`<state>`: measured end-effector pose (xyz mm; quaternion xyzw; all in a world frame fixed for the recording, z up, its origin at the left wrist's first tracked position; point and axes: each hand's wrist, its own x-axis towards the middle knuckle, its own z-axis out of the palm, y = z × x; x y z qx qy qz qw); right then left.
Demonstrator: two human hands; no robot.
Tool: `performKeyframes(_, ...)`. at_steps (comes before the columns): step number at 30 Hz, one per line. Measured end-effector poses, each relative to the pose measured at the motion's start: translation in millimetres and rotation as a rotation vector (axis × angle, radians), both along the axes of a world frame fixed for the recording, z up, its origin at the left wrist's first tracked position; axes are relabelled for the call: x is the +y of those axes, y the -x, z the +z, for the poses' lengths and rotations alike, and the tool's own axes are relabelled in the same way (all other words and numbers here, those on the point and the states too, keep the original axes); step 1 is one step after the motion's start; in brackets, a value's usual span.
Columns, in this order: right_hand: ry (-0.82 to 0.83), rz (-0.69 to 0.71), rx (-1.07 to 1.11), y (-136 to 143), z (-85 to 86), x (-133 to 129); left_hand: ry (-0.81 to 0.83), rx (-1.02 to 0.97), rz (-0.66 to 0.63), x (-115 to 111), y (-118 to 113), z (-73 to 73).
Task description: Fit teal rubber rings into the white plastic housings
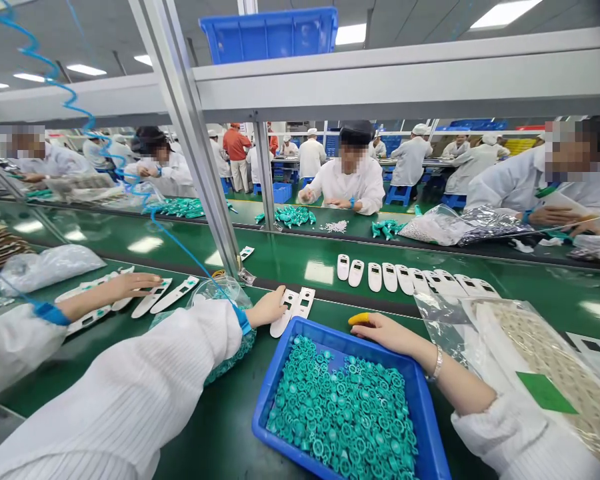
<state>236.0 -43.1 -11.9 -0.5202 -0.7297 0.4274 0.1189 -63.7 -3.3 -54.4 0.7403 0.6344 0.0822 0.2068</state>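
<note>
My left hand [267,309], a blue strap at its wrist, has its fingers closed at the left edge of a long white plastic shell [283,315]. Beside it lies a second white shell [305,303] with a dark window. Over the far rim of a blue tray [275,380] is my right hand [387,332], with a yellow finger cot and a bracelet. Its fingers stretch leftward with nothing visible in them. Small teal rings [345,413] fill the tray. Behind my left forearm sits a clear bag of teal parts [235,353], partly hidden.
A neighbour's hand [125,288] touches white shells at left. More white shells [375,277] lie in a row on the green belt [280,267]. A plastic bag [525,347] lies at right. A metal post [195,133] and a coiled blue hose [73,100] stand in front.
</note>
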Motion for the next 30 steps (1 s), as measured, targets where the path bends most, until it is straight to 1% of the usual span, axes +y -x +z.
performKeyframes(2,0.001,0.005,0.0,0,-2.6,1,-0.033,0.017,0.027,3,2,-1.3)
performKeyframes(4,0.001,0.015,0.003,-2,-5.3,3,-0.068,0.04,0.06,6,5,0.7)
performKeyframes(6,-0.007,0.012,0.006,-4,-7.6,5,-0.105,0.055,0.081,12,6,6.4)
performKeyframes(8,-0.031,-0.013,0.004,-9,-9.0,7,-0.131,0.048,0.071,24,2,14.5)
performKeyframes(11,-0.075,-0.07,-0.008,-17,-8.8,14,-0.114,0.001,0.03,53,-20,24.5)
performKeyframes(13,-0.109,-0.114,-0.027,-24,-6.8,25,-0.082,-0.034,0.019,77,-45,26.6)
performKeyframes(15,-0.156,-0.182,-0.063,-35,-2.9,44,-0.055,-0.063,0.029,101,-73,25.2)
performKeyframes(18,-0.245,-0.358,-0.165,-70,7.9,81,-0.028,-0.091,0.07,130,-112,18.9)
performKeyframes(21,-0.291,-0.594,-0.319,-126,19.6,114,-0.018,-0.098,0.128,151,-137,8.6)
performKeyframes(23,-0.267,-0.74,-0.427,-167,22.0,127,-0.025,-0.093,0.171,159,-147,-0.3)
performKeyframes(25,-0.218,-0.848,-0.514,-201,17.4,134,-0.035,-0.084,0.209,163,-153,-9.6)
performKeyframes(27,-0.175,-0.913,-0.568,-223,7.0,140,-0.04,-0.075,0.239,165,-157,-17.5)
performKeyframes(28,-0.162,-0.932,-0.583,-229,0.7,144,-0.039,-0.071,0.251,165,-159,-20.3)
performKeyframes(30,-0.154,-0.945,-0.595,-232,-11.7,154,-0.031,-0.068,0.27,166,-162,-23.0)
